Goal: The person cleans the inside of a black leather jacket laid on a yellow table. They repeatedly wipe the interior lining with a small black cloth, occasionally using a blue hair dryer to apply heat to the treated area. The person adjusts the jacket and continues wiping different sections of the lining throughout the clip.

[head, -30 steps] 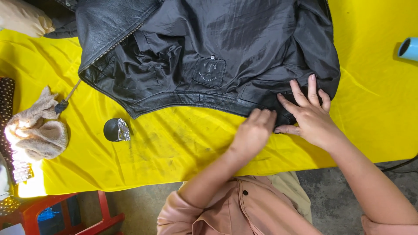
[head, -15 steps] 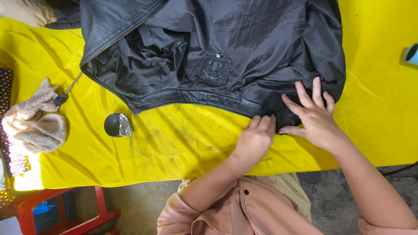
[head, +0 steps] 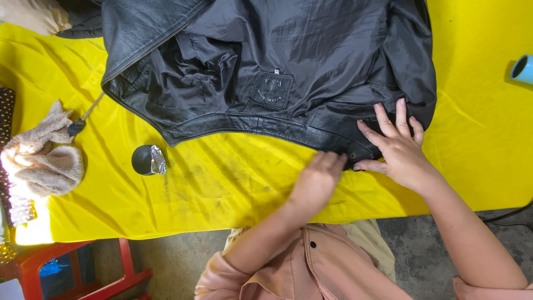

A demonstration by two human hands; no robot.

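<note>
A small round black tin (head: 145, 160) with crumpled foil at its side sits on the yellow cloth (head: 222, 183) near the table's front edge, left of middle. Further left, at the left edge, lies a beige rag (head: 45, 161), and just behind it a thin tool (head: 83, 119) with a dark handle pokes out from under the jacket. A light blue cylinder (head: 523, 69) shows at the right edge. A red stool (head: 83, 272) stands on the floor below the front left corner. Nothing lies between the hands and the jacket's hem.

The jacket (head: 288, 61) is black leather, spread open with its shiny, wrinkled lining up, a stitched patch near the middle and a zip along the left flap. It covers the back of the table from left of middle towards the right, its hem running close to the front edge on the right.

The right hand (head: 397, 150) lies flat with fingers spread on the jacket's lower right corner. The left hand (head: 317, 180), fingers curled, touches the hem just beside it; whether it pinches the leather cannot be told.
</note>
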